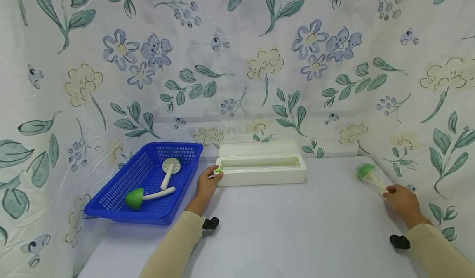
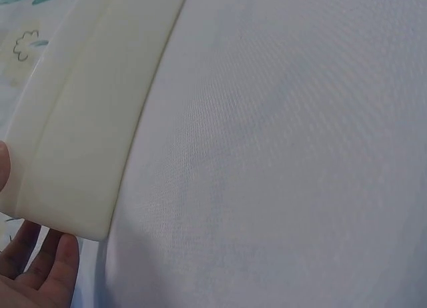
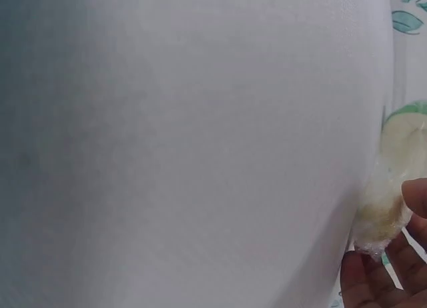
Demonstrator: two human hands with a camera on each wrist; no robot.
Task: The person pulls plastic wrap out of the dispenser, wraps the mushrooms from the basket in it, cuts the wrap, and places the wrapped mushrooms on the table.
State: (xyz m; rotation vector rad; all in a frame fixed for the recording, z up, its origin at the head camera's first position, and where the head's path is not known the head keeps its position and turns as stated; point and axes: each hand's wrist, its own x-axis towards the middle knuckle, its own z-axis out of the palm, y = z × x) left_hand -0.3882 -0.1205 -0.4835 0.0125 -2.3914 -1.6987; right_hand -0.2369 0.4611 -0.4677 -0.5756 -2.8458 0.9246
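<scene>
A long white box [image 1: 261,176] lies open at the back of the table, its lid tipped back. My left hand [image 1: 214,175] grips its left end beside a small green tab [image 1: 218,170]. In the left wrist view the box [image 2: 87,121] fills the upper left, with my fingers [image 2: 47,265] curled past its corner. At the right, my right hand [image 1: 390,191] pinches the pale stalk of a green-capped toy mushroom [image 1: 367,173] wrapped in clear film. The right wrist view shows the wrapped mushroom [image 3: 390,201] just above my fingertips [image 3: 373,281].
A blue slotted basket [image 1: 111,206] stands left of the box and holds a white-capped mushroom [image 1: 170,170] and a green-capped one [image 1: 135,198]. A flowered cloth [image 1: 259,63] hangs behind and along both sides. The table [image 1: 297,236] is covered in pale cloth.
</scene>
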